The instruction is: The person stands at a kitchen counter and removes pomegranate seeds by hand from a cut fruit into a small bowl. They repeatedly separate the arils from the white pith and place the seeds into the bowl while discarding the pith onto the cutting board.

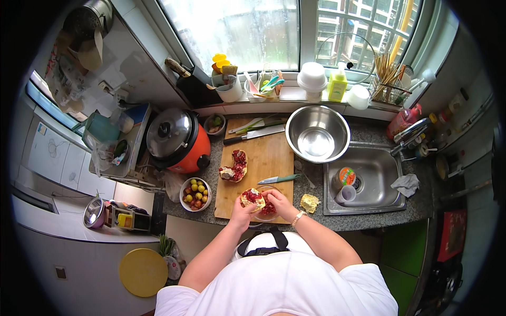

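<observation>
My left hand (242, 213) grips a piece of pomegranate (253, 198), its red seeds and pale pith facing up. Close beside it, my right hand (279, 203) has its fingers bent at the piece's right edge, over a clear bowl (265, 217) of loose pomegranate seeds; whether those fingers hold anything is too small to tell. A larger opened pomegranate portion (236, 166) lies on the wooden cutting board (263, 154). Behind the bowl rests a small knife with a green handle (279, 179). Yellowish pomegranate rind (309, 202) lies on the counter to the right.
A kitchen knife (255, 134) lies across the board's far end. A steel basin (318, 134) stands behind right, near the sink (365, 207) holding plastic cups. On the left are a white bowl of small round fruit (196, 194) and an orange rice cooker (191, 148).
</observation>
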`<state>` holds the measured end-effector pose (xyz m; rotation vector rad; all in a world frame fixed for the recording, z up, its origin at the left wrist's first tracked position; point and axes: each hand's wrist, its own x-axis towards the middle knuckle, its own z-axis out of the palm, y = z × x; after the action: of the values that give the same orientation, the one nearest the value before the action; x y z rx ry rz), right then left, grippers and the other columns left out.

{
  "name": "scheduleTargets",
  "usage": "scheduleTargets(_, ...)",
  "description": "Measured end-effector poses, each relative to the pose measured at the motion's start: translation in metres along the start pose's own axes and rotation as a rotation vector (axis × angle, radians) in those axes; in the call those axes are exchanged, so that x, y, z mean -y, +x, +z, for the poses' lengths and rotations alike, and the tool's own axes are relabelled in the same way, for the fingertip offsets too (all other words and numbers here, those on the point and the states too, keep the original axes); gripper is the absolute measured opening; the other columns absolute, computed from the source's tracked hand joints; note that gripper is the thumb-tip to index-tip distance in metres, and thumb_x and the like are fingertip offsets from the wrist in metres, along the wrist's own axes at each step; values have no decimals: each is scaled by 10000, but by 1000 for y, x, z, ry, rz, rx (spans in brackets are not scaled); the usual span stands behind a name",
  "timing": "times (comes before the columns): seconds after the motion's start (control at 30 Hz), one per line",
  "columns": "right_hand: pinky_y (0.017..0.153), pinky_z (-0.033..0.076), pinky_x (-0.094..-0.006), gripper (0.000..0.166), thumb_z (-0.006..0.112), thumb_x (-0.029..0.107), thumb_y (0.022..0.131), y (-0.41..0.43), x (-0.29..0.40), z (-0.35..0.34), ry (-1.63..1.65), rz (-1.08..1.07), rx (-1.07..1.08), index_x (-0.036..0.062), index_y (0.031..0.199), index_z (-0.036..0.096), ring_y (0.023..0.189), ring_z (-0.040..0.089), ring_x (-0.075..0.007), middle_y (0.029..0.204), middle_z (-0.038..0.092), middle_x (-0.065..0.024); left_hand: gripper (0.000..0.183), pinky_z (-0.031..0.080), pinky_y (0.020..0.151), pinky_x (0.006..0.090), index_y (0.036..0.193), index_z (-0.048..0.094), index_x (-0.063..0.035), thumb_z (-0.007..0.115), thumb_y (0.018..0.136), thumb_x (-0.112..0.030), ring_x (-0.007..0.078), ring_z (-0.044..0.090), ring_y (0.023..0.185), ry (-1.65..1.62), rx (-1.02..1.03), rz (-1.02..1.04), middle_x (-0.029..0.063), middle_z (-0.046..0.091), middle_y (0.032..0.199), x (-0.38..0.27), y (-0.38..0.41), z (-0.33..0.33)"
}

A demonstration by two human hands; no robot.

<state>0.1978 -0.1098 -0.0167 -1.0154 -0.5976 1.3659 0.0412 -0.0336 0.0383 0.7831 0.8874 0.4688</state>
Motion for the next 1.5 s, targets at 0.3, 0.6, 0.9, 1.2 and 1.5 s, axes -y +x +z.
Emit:
scheduleTargets(0.3,773,497,-287,130,553,91,916,7,1,1,-303,-307,-205,7,1008,590,863,586,-145,937,584,-65,469,521,876,384,1274,427,-104,553,844,32,211,578,1088,-71,131,-31,64,547,1217,0,-1,-3)
scheduleTargets(0.6,663,516,-370,131,664,118,783,-11,63,29,-1011,-561,-204,39,875,614,740,608,-304,829,584,-119,523,527,833,316,1276,403,-78,613,811,41,160,562,1060,82,45,85,43,527,1197,2,-5,4)
scheduleTargets(0.9,656,506,-404,96,647,121,766,-11,65,31,-1109,-570,-246,54,807,592,732,604,-310,788,591,-110,542,502,833,286,1266,403,-66,629,785,40,142,553,1039,242,33,222,50,524,1181,11,4,-2)
scheduleTargets(1.2,635,502,-389,121,670,118,769,-4,57,22,-901,-394,-298,35,821,598,705,607,-301,778,584,-123,528,524,768,269,1256,418,-90,618,786,46,136,561,1016,190,48,147,24,524,1179,6,5,3)
scheduleTargets(1.5,666,491,-391,128,672,119,754,-8,67,22,-1134,-572,-193,52,786,568,735,589,-303,775,564,-109,550,459,935,303,1259,408,-28,628,763,62,158,550,1068,231,44,203,73,537,1175,8,9,4)
